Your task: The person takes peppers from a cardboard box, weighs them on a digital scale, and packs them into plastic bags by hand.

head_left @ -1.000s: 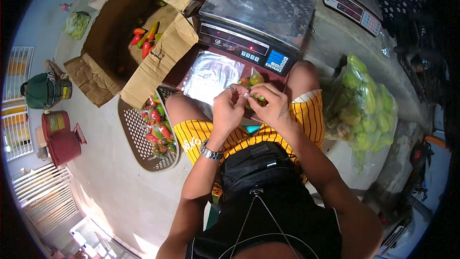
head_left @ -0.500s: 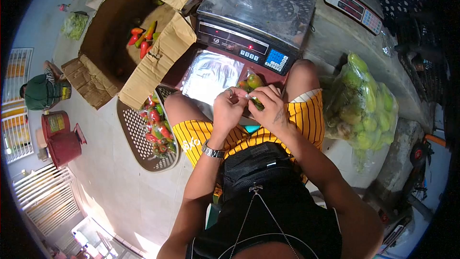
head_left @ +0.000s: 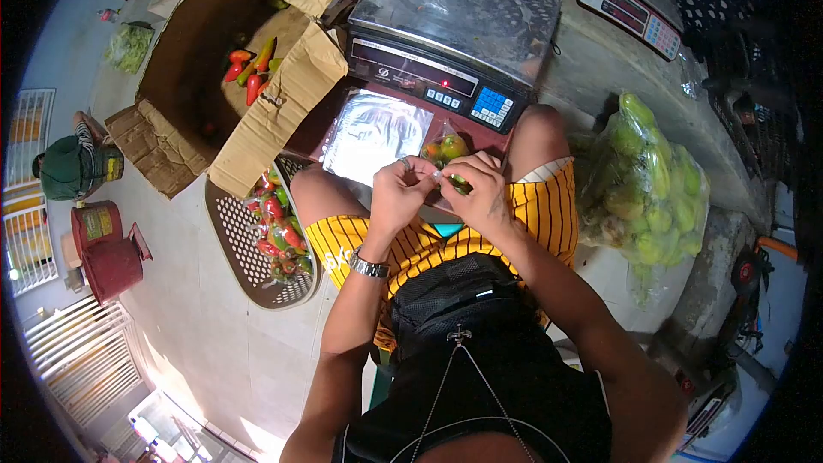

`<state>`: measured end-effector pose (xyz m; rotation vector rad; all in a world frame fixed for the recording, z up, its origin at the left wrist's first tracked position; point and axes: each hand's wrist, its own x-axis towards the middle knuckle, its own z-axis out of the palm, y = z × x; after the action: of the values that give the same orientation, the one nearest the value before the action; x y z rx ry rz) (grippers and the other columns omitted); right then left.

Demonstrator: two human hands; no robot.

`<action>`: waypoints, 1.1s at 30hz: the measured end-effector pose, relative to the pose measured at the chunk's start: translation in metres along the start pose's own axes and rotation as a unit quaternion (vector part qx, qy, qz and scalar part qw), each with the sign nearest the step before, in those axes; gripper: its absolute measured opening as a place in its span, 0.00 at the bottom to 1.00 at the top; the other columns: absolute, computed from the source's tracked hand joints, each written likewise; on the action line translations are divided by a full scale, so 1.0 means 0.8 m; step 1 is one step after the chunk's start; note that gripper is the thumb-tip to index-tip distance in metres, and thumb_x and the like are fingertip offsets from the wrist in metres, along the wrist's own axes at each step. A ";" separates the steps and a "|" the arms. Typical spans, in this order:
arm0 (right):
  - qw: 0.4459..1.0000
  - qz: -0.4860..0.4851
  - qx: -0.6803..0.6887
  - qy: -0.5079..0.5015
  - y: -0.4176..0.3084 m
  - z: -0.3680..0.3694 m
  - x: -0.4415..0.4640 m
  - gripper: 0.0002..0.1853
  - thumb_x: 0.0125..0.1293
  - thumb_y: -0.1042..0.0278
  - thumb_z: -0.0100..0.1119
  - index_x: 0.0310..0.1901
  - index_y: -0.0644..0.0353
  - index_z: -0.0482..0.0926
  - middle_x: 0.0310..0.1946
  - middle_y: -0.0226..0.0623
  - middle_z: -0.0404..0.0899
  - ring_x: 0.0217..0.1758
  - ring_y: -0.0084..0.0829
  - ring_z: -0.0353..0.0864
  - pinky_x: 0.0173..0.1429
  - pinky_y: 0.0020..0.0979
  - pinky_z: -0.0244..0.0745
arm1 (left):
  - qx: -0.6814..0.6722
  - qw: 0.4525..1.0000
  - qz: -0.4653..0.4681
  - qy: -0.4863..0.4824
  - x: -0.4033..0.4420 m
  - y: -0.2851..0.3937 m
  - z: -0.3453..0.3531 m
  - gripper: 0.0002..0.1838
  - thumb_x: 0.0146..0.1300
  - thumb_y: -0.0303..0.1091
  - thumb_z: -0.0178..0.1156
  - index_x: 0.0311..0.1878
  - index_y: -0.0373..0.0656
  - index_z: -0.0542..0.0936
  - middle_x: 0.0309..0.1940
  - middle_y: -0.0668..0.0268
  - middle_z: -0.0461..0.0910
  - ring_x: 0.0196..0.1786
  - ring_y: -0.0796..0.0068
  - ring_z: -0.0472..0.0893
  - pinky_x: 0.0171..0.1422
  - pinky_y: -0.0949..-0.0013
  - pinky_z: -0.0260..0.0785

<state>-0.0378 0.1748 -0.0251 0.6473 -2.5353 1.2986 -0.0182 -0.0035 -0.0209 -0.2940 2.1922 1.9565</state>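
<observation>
My left hand (head_left: 399, 195), with a metal watch on its wrist, and my right hand (head_left: 480, 197) meet above my lap. Both are closed, thumbs and fingertips pinching clear plastic between them. It looks like the gathered end of a small clear plastic bag of peppers (head_left: 447, 147), green with orange patches. The bag rests at the front of the scale's base, partly hidden behind my right hand. To its left, a stack of shiny clear plastic bags (head_left: 377, 135) lies flat on the dark red surface.
A digital scale (head_left: 454, 21) stands ahead. An open cardboard box (head_left: 279, 111) with loose peppers is at the left, above a basket (head_left: 249, 257) of bagged peppers. A large plastic bag of green produce (head_left: 647, 197) sits at right. Another person (head_left: 69, 167) is far left.
My hands have shifted slightly left and still pinch the plastic close together. The view has moved a little; the bag of peppers stays in about the same place.
</observation>
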 end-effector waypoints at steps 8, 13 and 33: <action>0.995 0.075 0.059 -0.007 -0.003 -0.002 0.001 0.09 0.55 0.75 0.74 0.38 0.60 0.86 0.38 0.35 0.87 0.45 0.39 0.84 0.51 0.37 0.77 | -0.015 0.998 -0.008 -0.063 0.008 0.005 -0.013 0.04 0.68 0.23 0.67 0.42 0.32 0.85 0.31 0.69 0.86 0.35 0.86 0.82 0.40 0.77 0.74; 0.995 0.081 0.055 -0.009 -0.004 0.001 0.003 0.07 0.58 0.75 0.72 0.38 0.61 0.86 0.39 0.37 0.87 0.44 0.41 0.84 0.51 0.38 0.78 | -0.002 0.998 -0.024 -0.055 0.008 0.004 -0.012 0.03 0.68 0.21 0.65 0.42 0.31 0.85 0.31 0.69 0.86 0.35 0.85 0.82 0.41 0.76 0.74; 0.989 0.030 0.100 -0.105 0.016 -0.003 0.018 0.08 0.57 0.77 0.69 0.37 0.61 0.80 0.38 0.40 0.82 0.44 0.45 0.83 0.46 0.39 0.77 | 0.046 0.998 -0.012 -0.041 0.006 0.001 -0.010 0.03 0.65 0.20 0.64 0.40 0.31 0.83 0.35 0.65 0.85 0.39 0.80 0.83 0.46 0.73 0.76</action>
<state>-0.0563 0.1790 -0.0273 0.7917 -2.6258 1.5989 -0.0228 -0.0114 -0.0205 -0.2210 2.2078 1.8155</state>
